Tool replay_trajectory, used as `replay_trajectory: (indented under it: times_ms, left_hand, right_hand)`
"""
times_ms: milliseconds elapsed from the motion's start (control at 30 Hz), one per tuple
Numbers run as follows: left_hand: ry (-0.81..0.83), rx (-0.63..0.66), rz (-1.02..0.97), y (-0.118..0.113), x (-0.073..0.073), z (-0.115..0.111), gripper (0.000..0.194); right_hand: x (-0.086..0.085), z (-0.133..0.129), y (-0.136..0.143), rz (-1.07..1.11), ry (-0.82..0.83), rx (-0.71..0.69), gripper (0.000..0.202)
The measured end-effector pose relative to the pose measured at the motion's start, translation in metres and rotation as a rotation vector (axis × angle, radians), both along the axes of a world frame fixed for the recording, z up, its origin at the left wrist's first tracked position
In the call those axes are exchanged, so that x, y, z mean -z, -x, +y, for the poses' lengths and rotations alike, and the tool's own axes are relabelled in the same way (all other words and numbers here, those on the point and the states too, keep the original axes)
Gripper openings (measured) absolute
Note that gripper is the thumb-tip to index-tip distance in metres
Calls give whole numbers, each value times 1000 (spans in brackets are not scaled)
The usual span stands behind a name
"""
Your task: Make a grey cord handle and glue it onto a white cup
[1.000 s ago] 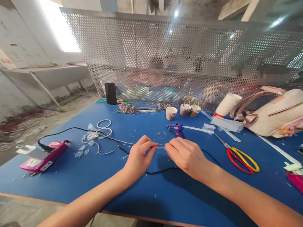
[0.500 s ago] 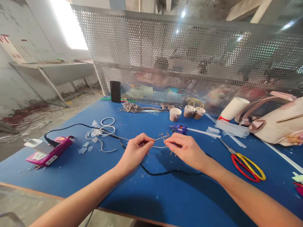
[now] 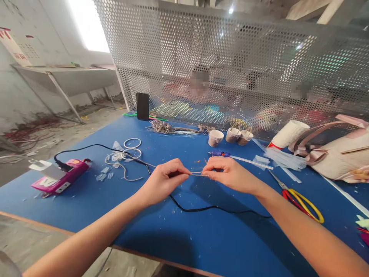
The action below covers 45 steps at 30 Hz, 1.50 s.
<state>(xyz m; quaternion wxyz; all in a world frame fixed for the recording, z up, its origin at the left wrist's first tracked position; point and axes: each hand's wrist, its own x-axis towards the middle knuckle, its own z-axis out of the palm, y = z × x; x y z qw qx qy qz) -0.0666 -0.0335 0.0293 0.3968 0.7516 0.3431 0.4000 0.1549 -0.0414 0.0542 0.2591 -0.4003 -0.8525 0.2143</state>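
Cord (image 3: 197,175) was up between the hands over the table (image 3: 173,231), two strands showing; left hand (image 3: 164,180) and right hand (image 3: 226,176) fingers both pinched it. No knot visible there. Looked partway: two cups (image 3: 233,136) had loops, front cup (image 3: 215,140) none seen. Glue gun (image 3: 220,154), scissors (image 3: 284,187) lay unheld.

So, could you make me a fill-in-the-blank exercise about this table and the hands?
The bare left hand holds a thin grey cord together with the bare ____ hand.
The metal-bladed scissors have one red handle and one ____ handle.
Beyond the purple plastic glue gun stand ____ small white-and-brown cups.
The upright black rectangular phone stands before a grey metal panel full of round ____.
Missing words: right, yellow, three, holes.
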Motion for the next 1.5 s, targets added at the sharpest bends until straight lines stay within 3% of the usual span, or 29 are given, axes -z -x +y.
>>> replay_trajectory:
  times_ms: [100, 200, 300, 400, 467, 567, 700, 767, 867, 967, 1067, 1133, 1233, 1300, 1367, 1433, 1500]
  left_hand:
    - [128, -102, -135, -3, 5, 0, 12]
    - [140, -203, -128, -9, 12, -3, 13]
    - [-28, -256, 20, -13, 17, -7, 15]
    - [-216, -180, 181, -11, 18, -9, 20]
    - [-259, -81, 243, -7, 16, -9, 23]
    - [-199, 46, 208, 1, 10, -4, 22]
    - [26, 21, -3, 7, 6, 3, 14]
    - [132, -65, -116, 6, 9, 3, 12]
    - [154, -213, -144, 0, 16, 2, 12]
    - [-7, -293, 3, -5, 21, -2, 14]
    - [-183, -230, 161, -3, 22, -5, 18]
    - [-228, -127, 218, 1, 19, -5, 20]
    - [-176, 2, 158, 9, 13, -1, 19]
    - [-82, 25, 52, 14, 10, 2, 16]
    - [19, -16, -61, 15, 9, 4, 12]
    - [84, -109, -139, 11, 12, 3, 12]
    - [72, -220, -138, 6, 15, 1, 12]
  right_hand:
    - [9, -7, 6, 36, -72, 58, 18]
    - [17, -16, 16, -99, -352, 88, 22]
    - [17, -23, 23, -352, -621, 90, 28]
    - [10, -19, 23, -477, -708, 71, 28]
    - [5, -11, 19, -432, -628, 19, 25]
    - [1, 3, 12, -230, -314, -26, 17]
    - [5, 10, 10, 37, 110, 4, 15]
    - [11, 7, 14, 97, 109, 41, 17]
    - [19, -3, 23, 58, -164, 70, 18]
    - [21, -12, 31, -183, -494, 70, 25]
    - [12, -11, 33, -403, -650, 59, 29]
    - [5, -5, 30, -394, -573, 26, 26]
    - [-2, 9, 22, -201, -191, -6, 16]
    - [0, 15, 20, -40, 96, -18, 13]
    - [5, 16, 21, 92, 263, -18, 15]
    - [13, 12, 26, 167, 252, 18, 16]
    - [20, 4, 33, 159, 99, 70, 17]
